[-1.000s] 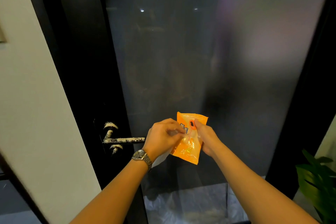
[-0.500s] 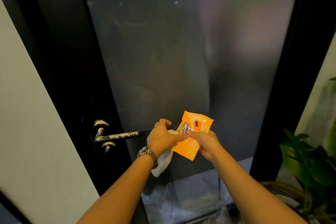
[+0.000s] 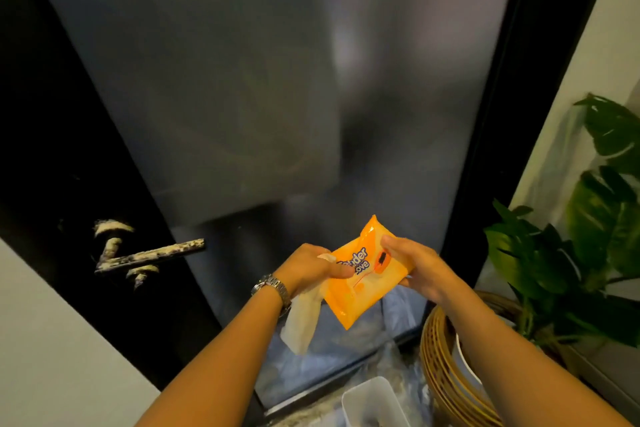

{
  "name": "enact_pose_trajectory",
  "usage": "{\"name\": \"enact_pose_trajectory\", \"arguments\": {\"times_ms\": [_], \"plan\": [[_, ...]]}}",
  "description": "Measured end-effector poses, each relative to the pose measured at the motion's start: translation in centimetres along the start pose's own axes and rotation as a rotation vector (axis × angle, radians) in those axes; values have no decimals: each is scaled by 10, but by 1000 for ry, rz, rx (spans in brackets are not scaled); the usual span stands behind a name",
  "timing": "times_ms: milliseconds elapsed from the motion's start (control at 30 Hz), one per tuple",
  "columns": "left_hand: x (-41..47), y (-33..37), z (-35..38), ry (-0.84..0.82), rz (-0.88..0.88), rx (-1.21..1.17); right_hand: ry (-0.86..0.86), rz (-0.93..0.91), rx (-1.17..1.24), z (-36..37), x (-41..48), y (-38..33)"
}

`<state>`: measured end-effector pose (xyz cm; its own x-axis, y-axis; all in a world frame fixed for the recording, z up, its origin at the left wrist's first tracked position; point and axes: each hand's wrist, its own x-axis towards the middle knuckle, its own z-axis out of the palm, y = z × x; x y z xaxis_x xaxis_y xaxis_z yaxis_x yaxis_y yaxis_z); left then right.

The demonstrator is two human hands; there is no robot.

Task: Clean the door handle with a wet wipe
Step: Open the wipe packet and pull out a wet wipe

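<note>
1. Left hand (image 3: 310, 267): fingers curled round a white wet wipe (image 3: 300, 321), which hangs crumpled below the palm. The thumb lies across the front of the orange wipe packet (image 3: 367, 288).
2. Right hand (image 3: 417, 265): grips the packet's right edge, thumb on the printed face, fingers behind.
3. The packet is held tilted between both hands, in front of the frosted glass panel (image 3: 242, 80).
4. Metal wristwatch (image 3: 272, 288) on the left wrist.
5. Door handle (image 3: 149, 255): a lever on the black door frame (image 3: 69, 149), left of the hands and apart from them, coated in whitish speckled grime. Neither hand nor wipe touches it.
6. Lower right: wicker basket (image 3: 440, 364), white plastic container (image 3: 370, 399), leafy green plant (image 3: 595, 236) by the wall.
</note>
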<state>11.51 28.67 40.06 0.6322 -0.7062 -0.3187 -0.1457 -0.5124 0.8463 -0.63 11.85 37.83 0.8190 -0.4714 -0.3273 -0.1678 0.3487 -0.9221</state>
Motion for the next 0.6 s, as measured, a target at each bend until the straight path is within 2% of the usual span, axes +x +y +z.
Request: {"name": "enact_pose_trajectory", "arguments": {"times_ms": [133, 367, 467, 600], "plan": [[27, -3, 33, -36, -30, 10, 73, 53, -222, -36, 6, 6], [71, -18, 86, 7, -116, -270, 316, 110, -126, -93, 16, 34], [90, -29, 115, 88, -122, -264, 422, 132, -182, -120, 16, 55], [120, -55, 174, 113, -62, -236, 561, 144, -243, -167, 25, 107]]}}
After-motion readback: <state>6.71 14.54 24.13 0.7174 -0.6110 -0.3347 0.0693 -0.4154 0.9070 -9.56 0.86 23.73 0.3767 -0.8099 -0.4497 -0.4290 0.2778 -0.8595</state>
